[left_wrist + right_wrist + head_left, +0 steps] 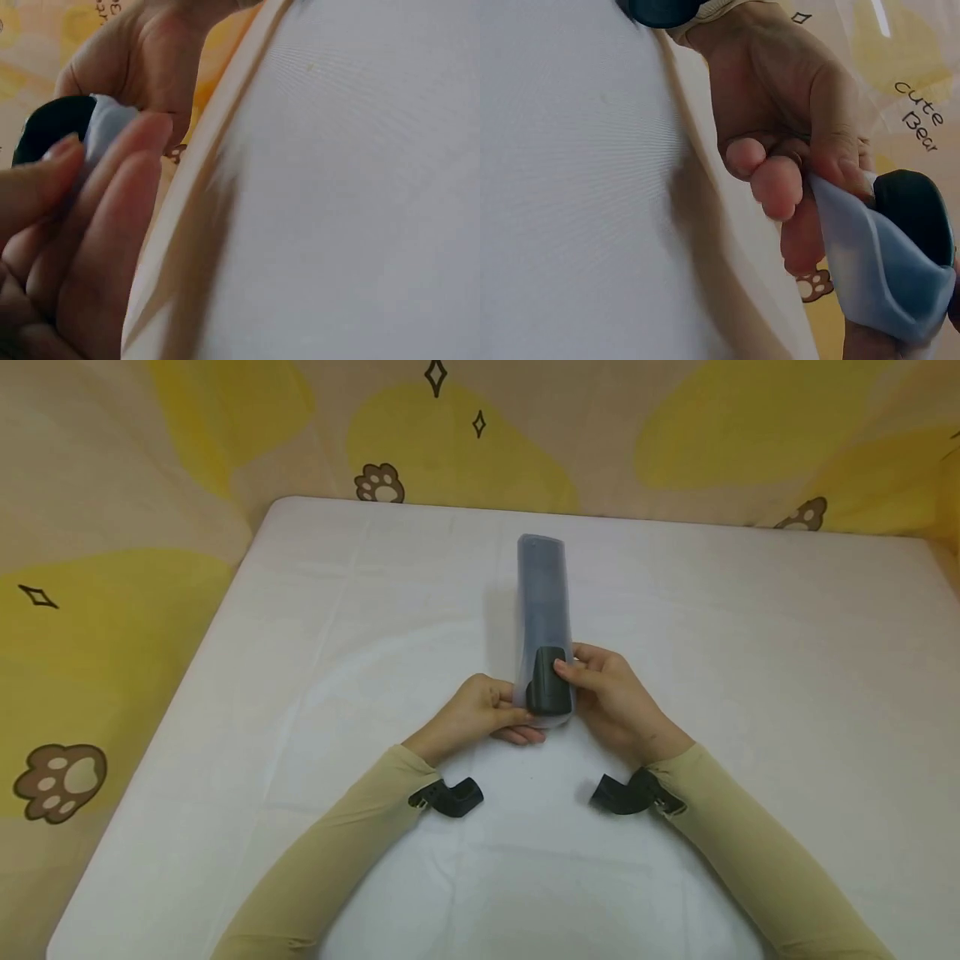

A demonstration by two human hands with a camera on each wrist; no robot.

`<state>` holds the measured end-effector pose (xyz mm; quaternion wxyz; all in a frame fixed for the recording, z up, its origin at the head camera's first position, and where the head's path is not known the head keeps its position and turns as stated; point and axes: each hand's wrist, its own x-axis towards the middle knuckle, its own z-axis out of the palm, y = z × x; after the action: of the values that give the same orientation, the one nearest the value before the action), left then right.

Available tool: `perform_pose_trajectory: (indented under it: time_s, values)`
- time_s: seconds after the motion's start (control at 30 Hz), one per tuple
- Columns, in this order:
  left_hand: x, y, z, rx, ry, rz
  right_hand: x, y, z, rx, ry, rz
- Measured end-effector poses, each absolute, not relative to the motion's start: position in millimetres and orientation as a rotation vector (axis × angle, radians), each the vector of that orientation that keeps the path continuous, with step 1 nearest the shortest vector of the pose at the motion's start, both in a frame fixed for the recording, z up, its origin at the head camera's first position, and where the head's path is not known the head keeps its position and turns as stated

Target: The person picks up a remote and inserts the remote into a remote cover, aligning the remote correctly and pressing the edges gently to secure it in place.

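Note:
A long, narrow, translucent bluish-grey sleeve (543,585) is held above the white table, pointing away from me. At its near end sits a dark green, smooth, rounded piece (552,687), whose exact kind I cannot tell. My left hand (474,712) pinches the sleeve's near left corner between thumb and fingers. From the right, my right hand (613,697) grips the edge, its thumb on the dark piece and its other fingers partly hidden behind. In the right wrist view, the soft sleeve mouth (855,247) gapes around the dark green end (915,210).
The white-covered table (337,610) spreads around both hands. A yellow and beige curtain (487,452) with paw prints hangs along its back and left edges. Black wrist mounts (457,797) stick out from both beige sleeves.

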<state>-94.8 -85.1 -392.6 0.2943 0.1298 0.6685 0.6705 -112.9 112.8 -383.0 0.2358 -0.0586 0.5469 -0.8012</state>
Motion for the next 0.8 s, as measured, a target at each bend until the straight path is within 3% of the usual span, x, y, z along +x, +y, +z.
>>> perform_pose_trajectory:
  time_s: [0.43, 0.8]
  values:
    - [-90.2, -94.8, -385.4, 0.699, 1.826, 1.696, -115.7, 111.6, -383.5, -0.095, 1.286, -2.29]
    - [-93.2, -100.3, -380.5, 0.783, 1.827, 1.637, -117.5, 112.6, -386.7, -0.077, 1.247, -2.313]
